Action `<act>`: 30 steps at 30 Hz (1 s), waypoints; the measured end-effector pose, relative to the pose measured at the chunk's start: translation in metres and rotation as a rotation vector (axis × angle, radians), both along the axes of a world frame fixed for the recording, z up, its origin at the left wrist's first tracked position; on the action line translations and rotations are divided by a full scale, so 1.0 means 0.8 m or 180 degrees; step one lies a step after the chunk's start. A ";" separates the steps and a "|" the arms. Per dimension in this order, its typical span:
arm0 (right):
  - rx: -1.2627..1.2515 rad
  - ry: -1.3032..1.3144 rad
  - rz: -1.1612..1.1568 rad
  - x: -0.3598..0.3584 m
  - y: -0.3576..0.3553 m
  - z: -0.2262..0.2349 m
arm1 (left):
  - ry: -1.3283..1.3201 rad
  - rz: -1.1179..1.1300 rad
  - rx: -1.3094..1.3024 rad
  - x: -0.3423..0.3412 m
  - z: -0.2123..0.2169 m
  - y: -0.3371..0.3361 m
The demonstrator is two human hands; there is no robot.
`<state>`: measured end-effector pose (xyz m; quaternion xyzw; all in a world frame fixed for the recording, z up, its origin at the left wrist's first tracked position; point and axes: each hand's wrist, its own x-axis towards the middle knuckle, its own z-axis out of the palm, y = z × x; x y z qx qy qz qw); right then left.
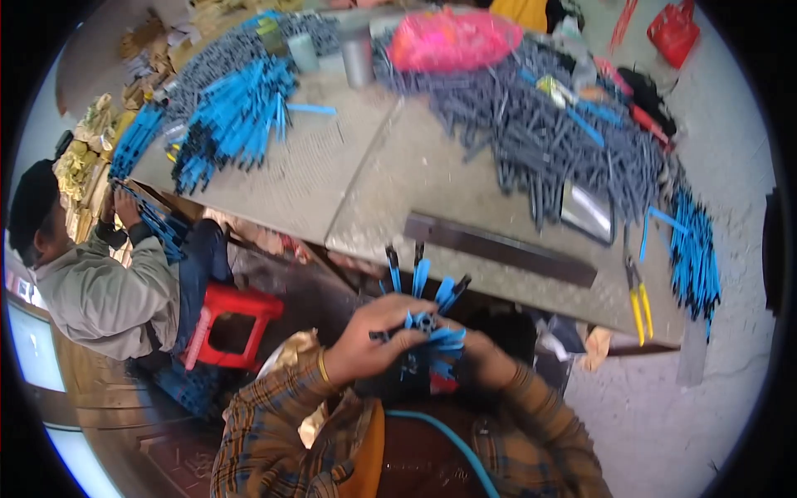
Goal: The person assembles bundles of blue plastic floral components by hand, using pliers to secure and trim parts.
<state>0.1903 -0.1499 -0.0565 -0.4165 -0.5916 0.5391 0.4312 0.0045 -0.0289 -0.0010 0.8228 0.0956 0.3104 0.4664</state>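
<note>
A bunch of blue and black plastic strips (pixel 432 319) stands fanned upward in front of my chest. My left hand (pixel 375 336) closes around the bunch from the left, fingers over its lower ends. My right hand (pixel 481 353) grips the same bunch from the right and below, largely hidden behind the strips. Both hands sit just below the near edge of the grey worktable (pixel 374 183).
The table bears a blue strip pile (pixel 232 116), a grey strip pile (pixel 548 133), a pink bag (pixel 452 40), a dark metal bar (pixel 498 247), yellow-handled pliers (pixel 638 299) and more blue strips (pixel 693 257). A seated person (pixel 100 282) by a red stool (pixel 232 319) works at left.
</note>
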 end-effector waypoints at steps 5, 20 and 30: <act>-0.0651 0.0593 -0.0212 0.012 0.007 0.016 | 0.0138 -0.0180 -0.0016 0.008 0.000 0.001; 0.0378 -0.0718 -0.0815 -0.004 0.000 0.023 | 0.0459 -0.0198 0.0143 0.014 0.006 -0.007; -0.0008 -0.0137 -0.0481 0.023 -0.005 0.001 | 0.0317 -0.0367 0.0349 0.021 0.009 -0.011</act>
